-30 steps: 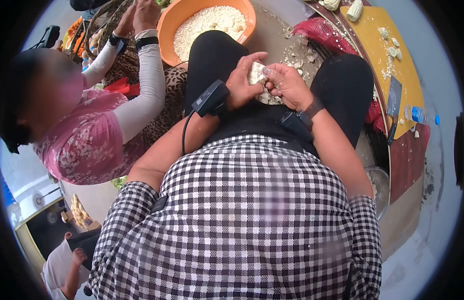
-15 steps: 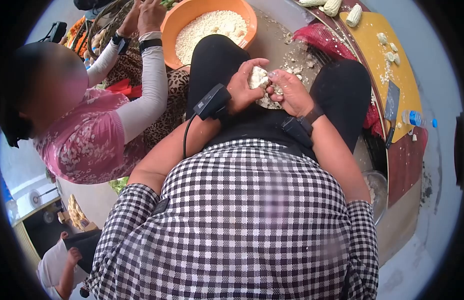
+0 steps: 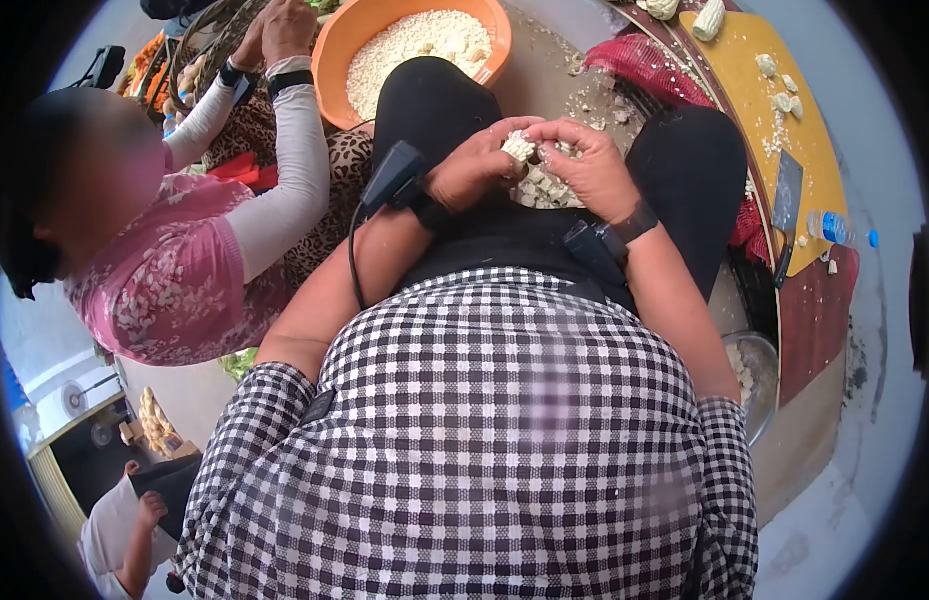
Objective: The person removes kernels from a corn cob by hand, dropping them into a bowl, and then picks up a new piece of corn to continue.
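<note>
A short piece of white corn cob sits in my left hand, with fingers and thumb closed around it. My right hand is bent over from the other side, its thumb and forefinger pinched at the right end of the same piece. What lies under its other fingers is partly hidden. Below both hands, between my legs, is a heap of cut pale cob pieces; whatever holds them is hidden.
An orange basin of loose kernels stands ahead left, near a co-worker. At right, a yellow cutting board bears cobs, a cleaver and a bottle. A red mesh bag and metal bowl are nearby.
The cob piece has turned in my left hand, showing rows of kernels. My right hand has risen slightly, its fingers now reaching over the piece, and more of the heap shows.
</note>
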Motion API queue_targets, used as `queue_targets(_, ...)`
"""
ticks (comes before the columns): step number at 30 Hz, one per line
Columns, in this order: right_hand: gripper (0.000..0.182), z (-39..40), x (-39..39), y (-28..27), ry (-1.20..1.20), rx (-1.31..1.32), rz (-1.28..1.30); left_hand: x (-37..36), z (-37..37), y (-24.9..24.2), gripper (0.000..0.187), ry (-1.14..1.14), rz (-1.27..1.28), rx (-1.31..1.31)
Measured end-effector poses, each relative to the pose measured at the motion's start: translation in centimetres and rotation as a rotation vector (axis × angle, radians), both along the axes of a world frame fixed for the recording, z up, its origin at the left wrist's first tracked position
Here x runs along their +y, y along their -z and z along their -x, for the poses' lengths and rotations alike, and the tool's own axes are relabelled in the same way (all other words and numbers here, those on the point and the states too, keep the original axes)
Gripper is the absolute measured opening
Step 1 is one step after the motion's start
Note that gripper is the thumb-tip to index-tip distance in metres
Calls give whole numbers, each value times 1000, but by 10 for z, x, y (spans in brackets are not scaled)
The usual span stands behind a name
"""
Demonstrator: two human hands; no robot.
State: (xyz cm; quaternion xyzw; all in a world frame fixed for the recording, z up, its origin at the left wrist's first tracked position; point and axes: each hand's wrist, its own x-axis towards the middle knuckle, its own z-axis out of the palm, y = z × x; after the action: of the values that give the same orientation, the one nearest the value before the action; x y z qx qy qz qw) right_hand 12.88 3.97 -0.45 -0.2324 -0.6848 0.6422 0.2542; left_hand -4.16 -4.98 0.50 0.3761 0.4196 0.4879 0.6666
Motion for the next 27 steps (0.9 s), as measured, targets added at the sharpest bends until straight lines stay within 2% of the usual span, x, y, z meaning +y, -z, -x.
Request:
queue_targets(4, 16, -3, -1, -4, -41, -49, -131, -3, 4, 5, 64, 76, 31, -57)
queue_targets(7, 15, -2, -2, -1, -50, 20, 31, -3, 3, 3, 59, 75, 85, -52)
queue_targets(9, 15, -2, -3, -1, -44, 2, 2, -2, 4, 3, 53, 86, 120, -73)
queue_targets(12, 14, 0, -3, -2, -40, -52, -24, -2, 5, 6, 48, 145, 34, -37)
queue_targets(16, 12, 3, -1, 11, -71, -68, 12, -2, 8, 8, 45, 192, 40, -15)
queue_targets(19, 12, 7, -1, 14, -21, -80, -67, 2, 8, 5, 44, 207, 35, 42)
queue_targets(27, 12, 10, 2, 10, -141, -19, 86, 3, 12, 9, 44, 196, 32, -38)
